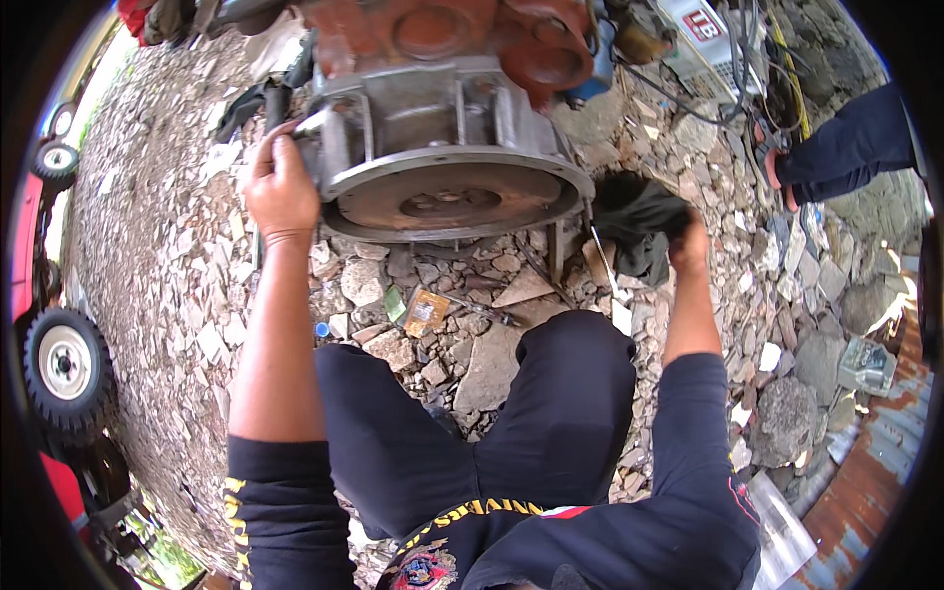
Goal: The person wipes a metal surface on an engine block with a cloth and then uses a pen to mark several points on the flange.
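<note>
An engine with a red-brown block (433,29) and a grey metal bell housing (438,118) stands in front of me, its rusty round flywheel (452,202) facing me. My left hand (280,187) is closed on the left edge of the housing. My right hand (690,241), right of the flywheel, grips a dark green-black cloth (634,226). A thin light rod (605,265) stands beside the cloth.
Broken stone (482,364) covers the ground. A white-cased machine (703,49) with cables is at upper right, near another person's legs (846,147). Rusty corrugated sheet (865,472) lies lower right. A red vehicle's wheel (67,359) is at far left.
</note>
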A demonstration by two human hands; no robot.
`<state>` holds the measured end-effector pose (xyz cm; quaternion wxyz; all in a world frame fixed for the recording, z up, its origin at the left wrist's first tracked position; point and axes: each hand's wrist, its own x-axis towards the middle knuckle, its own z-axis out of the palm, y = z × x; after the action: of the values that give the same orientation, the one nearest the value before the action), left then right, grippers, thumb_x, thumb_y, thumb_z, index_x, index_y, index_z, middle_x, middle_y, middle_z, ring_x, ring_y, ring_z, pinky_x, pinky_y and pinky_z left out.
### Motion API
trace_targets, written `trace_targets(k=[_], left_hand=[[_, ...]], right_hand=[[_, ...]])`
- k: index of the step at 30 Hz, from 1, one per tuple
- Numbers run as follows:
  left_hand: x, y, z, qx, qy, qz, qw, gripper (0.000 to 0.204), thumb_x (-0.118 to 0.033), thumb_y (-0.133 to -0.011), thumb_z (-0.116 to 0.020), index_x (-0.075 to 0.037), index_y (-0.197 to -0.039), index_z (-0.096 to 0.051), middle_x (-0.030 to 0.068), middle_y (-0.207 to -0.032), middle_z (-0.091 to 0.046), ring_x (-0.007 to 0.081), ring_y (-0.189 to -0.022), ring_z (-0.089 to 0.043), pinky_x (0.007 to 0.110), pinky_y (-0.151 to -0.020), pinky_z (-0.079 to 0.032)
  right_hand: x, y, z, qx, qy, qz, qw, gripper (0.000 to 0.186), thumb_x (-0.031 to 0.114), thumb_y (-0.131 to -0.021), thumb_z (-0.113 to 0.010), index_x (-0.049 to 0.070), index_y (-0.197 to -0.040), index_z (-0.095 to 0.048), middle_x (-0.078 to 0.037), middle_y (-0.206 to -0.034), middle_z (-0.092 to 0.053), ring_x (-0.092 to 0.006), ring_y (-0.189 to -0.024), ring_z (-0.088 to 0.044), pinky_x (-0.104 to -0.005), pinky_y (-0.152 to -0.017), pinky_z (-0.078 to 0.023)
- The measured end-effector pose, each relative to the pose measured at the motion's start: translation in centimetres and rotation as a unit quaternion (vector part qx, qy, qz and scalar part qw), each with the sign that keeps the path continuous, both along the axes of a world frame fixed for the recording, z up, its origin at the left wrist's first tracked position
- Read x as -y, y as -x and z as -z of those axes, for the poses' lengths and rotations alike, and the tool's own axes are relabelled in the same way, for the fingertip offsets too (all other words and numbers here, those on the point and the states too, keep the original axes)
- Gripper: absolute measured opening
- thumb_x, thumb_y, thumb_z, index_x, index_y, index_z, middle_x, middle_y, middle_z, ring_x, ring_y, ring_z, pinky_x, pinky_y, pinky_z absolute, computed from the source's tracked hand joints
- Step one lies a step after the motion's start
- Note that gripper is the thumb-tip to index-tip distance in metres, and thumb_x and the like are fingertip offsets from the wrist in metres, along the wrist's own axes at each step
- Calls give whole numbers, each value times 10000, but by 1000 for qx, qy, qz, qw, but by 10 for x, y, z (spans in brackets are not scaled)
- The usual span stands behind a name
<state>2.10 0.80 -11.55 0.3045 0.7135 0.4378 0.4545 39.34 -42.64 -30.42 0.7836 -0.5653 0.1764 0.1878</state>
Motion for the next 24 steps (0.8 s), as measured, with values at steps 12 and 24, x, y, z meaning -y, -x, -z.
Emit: trace_targets(k=[12,24], left_hand=[[0,1,0,-47,-59,-34,997,206,-241,-881,-559,-184,-926,-752,43,-974,-710,248,-964,-642,377,-888,-467],[5,0,-7,-53,-65,-42,996,220,-269,-887,-543,-201,-937,-746,25,-1003,-701,241,-1008,-621,387,-923,-420]], right_hand=[[-46,79,-313,290,-180,-211,916,414,213,-979,-578,11,-1335,-517,-100,-1321,-572,-212,-1226,-540,-380,-1086,-383],[-264,223,-305,637,426,-520,378,462,66,-832,-490,46,-1287,-570,-205,-1184,-575,-383,-1060,-603,-458,-891,-497]])
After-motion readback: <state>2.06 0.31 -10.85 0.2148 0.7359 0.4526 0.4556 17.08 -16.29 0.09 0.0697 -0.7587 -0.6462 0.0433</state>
